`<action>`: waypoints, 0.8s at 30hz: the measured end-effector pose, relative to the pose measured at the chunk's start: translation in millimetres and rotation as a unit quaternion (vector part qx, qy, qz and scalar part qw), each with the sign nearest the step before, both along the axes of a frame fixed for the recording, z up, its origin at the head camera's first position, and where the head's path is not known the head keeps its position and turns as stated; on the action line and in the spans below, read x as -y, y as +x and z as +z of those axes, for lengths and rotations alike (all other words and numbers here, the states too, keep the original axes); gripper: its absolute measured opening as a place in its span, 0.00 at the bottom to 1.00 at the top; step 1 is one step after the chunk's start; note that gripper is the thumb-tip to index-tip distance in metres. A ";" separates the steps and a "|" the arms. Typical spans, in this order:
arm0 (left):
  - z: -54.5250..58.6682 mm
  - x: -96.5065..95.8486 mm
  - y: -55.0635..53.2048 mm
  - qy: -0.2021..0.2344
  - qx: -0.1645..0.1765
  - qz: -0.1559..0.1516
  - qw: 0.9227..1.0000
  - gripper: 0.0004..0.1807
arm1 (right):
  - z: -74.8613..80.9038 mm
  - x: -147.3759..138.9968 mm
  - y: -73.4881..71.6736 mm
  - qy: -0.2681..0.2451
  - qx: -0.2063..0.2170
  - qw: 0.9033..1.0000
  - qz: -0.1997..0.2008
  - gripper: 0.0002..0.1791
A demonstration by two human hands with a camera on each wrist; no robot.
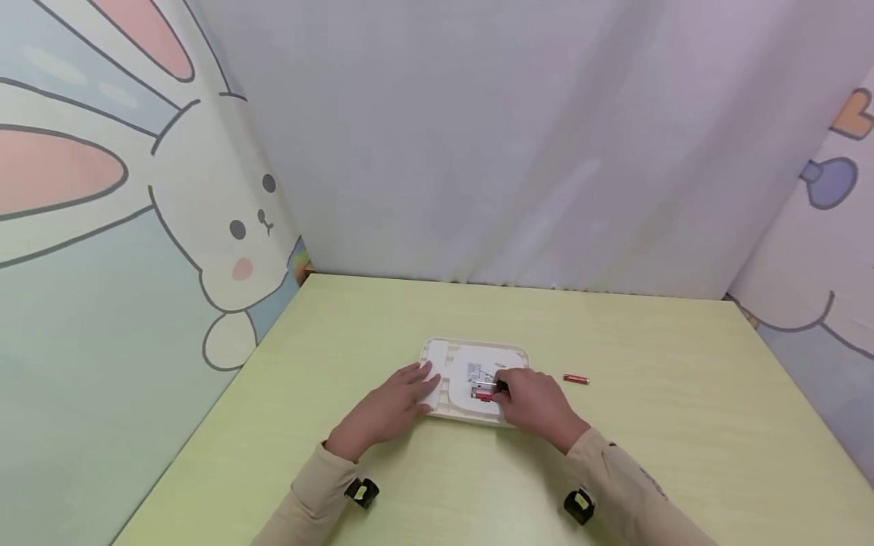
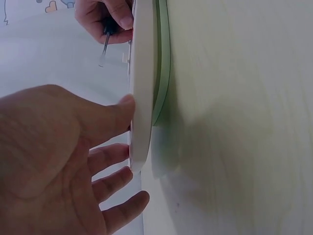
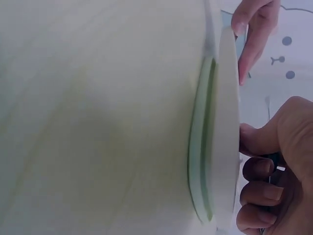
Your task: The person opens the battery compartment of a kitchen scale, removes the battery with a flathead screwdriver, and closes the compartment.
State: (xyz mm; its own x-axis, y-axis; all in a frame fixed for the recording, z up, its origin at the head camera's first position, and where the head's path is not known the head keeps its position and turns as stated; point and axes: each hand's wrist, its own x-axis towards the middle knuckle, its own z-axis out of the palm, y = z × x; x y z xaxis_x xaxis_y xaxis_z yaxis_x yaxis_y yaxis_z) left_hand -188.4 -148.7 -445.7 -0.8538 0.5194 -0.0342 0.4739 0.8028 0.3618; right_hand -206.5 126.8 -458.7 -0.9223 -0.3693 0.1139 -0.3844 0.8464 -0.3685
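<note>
A white, round-cornered panel-like device (image 1: 437, 410) lies on the table with its recessed side up and a green layer (image 3: 197, 147) beneath it. A red battery (image 1: 482, 396) sits in a small slot in it. My left hand (image 1: 392, 402) rests on the device's left side, fingers extended and spread. My right hand (image 1: 539, 406) grips a screwdriver (image 2: 108, 25) with a dark handle and thin metal shaft. Its shaft points left over the device, just above the slot in the head view. Whether its tip touches anything, I cannot tell.
A second red battery (image 1: 576, 378) lies on the pale yellow-green table (image 1: 676, 425), right of the device. A whitish curtain (image 1: 478, 152) hangs behind the table. Panels with cartoon drawings, a rabbit (image 1: 225, 220) among them, stand at both sides.
</note>
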 end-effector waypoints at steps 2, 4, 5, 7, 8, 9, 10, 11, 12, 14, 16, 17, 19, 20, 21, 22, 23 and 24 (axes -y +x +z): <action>0.9 -0.8 0.6 -0.001 0.001 0.001 1.000 0.30 | 0.0 1.0 -0.5 -0.004 0.005 1.000 -0.001 0.13; 1.6 -1.1 1.0 -0.002 0.001 0.001 1.000 0.30 | -0.8 1.3 -0.4 -0.009 0.008 1.000 -0.001 0.14; 1.7 -1.2 1.1 -0.003 0.001 0.000 1.000 0.30 | -1.8 1.3 -0.1 -0.010 0.006 1.000 -0.001 0.14; 2.3 -1.3 1.4 -0.003 -0.002 -0.001 1.000 0.30 | -4.1 1.2 0.2 -0.010 0.001 1.000 -0.002 0.14; 2.5 -1.3 1.5 -0.002 -0.003 -0.002 1.000 0.30 | -4.8 1.0 0.5 -0.012 -0.003 1.000 -0.002 0.13; 2.7 -1.3 1.5 0.000 -0.005 -0.002 1.000 0.30 | -5.3 0.9 0.7 -0.015 -0.007 1.000 -0.003 0.13; 2.4 -1.3 1.4 -0.001 -0.006 -0.002 1.000 0.30 | -6.0 0.7 0.4 -0.016 -0.009 1.000 -0.002 0.13; 2.2 -1.2 1.4 0.000 -0.006 -0.001 1.000 0.30 | -6.1 0.5 0.1 -0.018 -0.010 1.000 0.000 0.14; 1.9 -1.2 1.3 0.000 -0.005 -0.001 1.000 0.30 | -5.8 0.2 -0.2 -0.018 -0.007 1.000 0.002 0.14; 1.3 -1.2 1.0 0.001 -0.004 -0.001 1.000 0.30 | -4.4 -0.7 -0.7 -0.021 0.007 1.000 0.005 0.14; 0.7 -1.4 0.8 0.001 -0.003 -0.002 1.000 0.30 | -2.4 -2.0 -1.1 -0.026 0.025 0.999 0.009 0.13; 0.7 -1.5 1.0 0.002 -0.002 -0.002 1.000 0.30 | -1.0 -2.6 -1.2 -0.029 0.033 0.999 0.010 0.13; 0.5 -1.6 0.9 0.004 -0.004 -0.001 1.000 0.30 | 2.5 -4.0 -1.1 -0.033 0.033 0.999 0.015 0.11; 0.4 -1.7 0.8 0.005 -0.004 -0.001 1.000 0.30 | 4.5 -4.5 -1.3 -0.031 0.022 0.999 0.021 0.10; 0.1 -1.6 0.6 0.005 -0.003 0.000 1.000 0.30 | 6.6 -4.8 -1.6 -0.026 0.004 0.999 0.029 0.09; 0.0 -1.6 0.5 0.005 -0.003 0.000 1.000 0.30 | 8.4 -4.9 -2.3 -0.015 -0.021 0.999 0.038 0.08; -0.1 -1.6 0.3 0.005 -0.003 -0.001 1.000 0.30 | 11.1 -5.0 -2.6 0.000 -0.053 0.997 0.052 0.07; -0.7 -1.6 -0.1 0.004 -0.004 -0.001 1.000 0.30 | 13.7 -4.9 -3.0 0.021 -0.089 0.994 0.065 0.07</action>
State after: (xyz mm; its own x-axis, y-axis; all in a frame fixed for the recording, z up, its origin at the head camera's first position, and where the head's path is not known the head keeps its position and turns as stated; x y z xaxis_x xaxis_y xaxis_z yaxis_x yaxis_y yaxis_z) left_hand -188.4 -147.1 -446.5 -0.8525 0.5222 -0.0240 0.4790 0.7987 0.3643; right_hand -209.5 131.7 -445.0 -0.8327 -0.4925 0.2531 -0.5481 0.7983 -0.2497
